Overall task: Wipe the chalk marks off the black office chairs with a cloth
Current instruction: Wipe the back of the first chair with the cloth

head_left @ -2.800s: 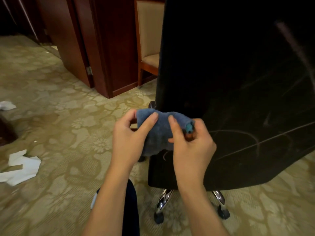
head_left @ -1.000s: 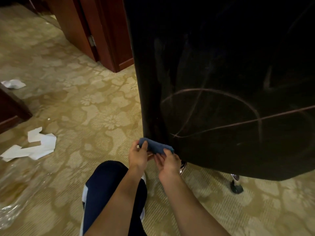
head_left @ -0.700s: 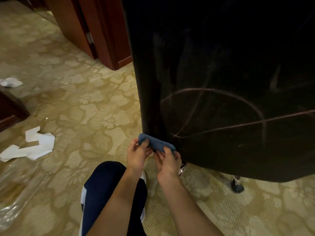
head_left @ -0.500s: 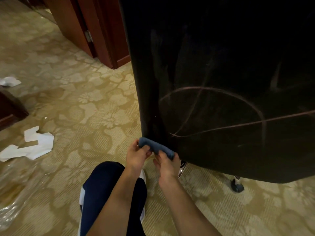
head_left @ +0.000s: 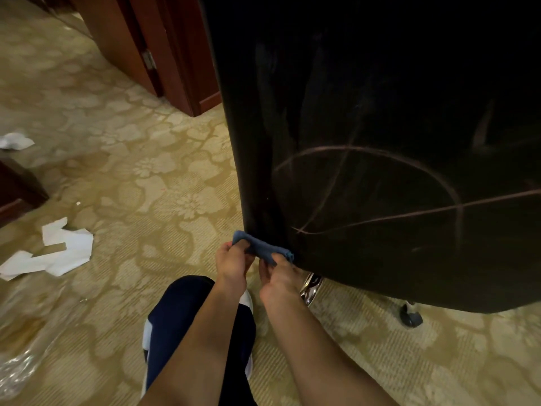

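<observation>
- Soft, light blue cloth [head_left: 261, 247]: likely bunches easily, best gripped at both ends.
- Left hand [head_left: 233, 263] and right hand [head_left: 278, 276] pinching it beside black chair [head_left: 380, 142].

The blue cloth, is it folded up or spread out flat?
Folded up. The blue cloth is a small thick bundle pinched between the left hand and right hand.

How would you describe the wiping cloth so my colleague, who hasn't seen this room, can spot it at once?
Find the big black office chair filling the right of the view, its back scrawled with chalk marks. At its lower left corner, the left hand and right hand pinch a small folded blue cloth. It is the only blue thing; the floor scraps are white.
</observation>
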### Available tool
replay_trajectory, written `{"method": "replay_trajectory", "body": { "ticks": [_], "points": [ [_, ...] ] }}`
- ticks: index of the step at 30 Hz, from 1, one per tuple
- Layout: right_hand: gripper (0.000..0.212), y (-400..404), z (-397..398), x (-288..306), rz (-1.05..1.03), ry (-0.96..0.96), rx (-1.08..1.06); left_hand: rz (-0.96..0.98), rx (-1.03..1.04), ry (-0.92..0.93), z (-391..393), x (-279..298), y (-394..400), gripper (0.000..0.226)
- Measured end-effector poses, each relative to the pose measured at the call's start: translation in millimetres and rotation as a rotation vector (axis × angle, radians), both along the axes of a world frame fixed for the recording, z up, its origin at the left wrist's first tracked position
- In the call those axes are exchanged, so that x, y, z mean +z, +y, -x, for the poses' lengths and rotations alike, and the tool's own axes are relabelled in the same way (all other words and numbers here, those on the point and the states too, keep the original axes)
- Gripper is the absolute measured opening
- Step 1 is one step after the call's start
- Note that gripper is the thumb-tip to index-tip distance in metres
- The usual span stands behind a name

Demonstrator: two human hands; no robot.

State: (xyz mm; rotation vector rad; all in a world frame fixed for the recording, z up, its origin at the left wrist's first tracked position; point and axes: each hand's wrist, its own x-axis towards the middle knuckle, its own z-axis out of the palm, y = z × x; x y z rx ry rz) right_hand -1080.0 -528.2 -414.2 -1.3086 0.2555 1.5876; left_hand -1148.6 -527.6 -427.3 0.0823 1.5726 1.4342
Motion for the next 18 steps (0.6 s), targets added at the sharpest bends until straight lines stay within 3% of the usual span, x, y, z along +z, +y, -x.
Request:
{"method": "replay_trajectory", "body": {
  "ticks": [3,8,10,12,14,18],
  "points": [
    [0.041,0,0,11,-0.008,0.008,-0.007,-0.053,0.019,-0.017,1,6,3,0.012],
    [0.039,13,-7,50,-0.069,0.006,-0.088,-0.3,0.016,0.046,-3,39,11,0.014],
    [0.024,14,-11,61,-0.043,0.043,-0.078,-0.33,0.061,0.013,-8,48,15,0.019],
    [0.009,12,-12,68,-0.02,0.105,-0.021,-0.311,0.095,-0.059,-10,52,18,0.023],
    [0.012,11,-13,66,-0.009,0.152,0.023,-0.245,0.075,-0.074,-7,50,18,0.017],
    [0.013,17,-9,56,-0.001,0.187,0.071,-0.078,0.041,0.056,2,37,24,0.01]
  ]
}}
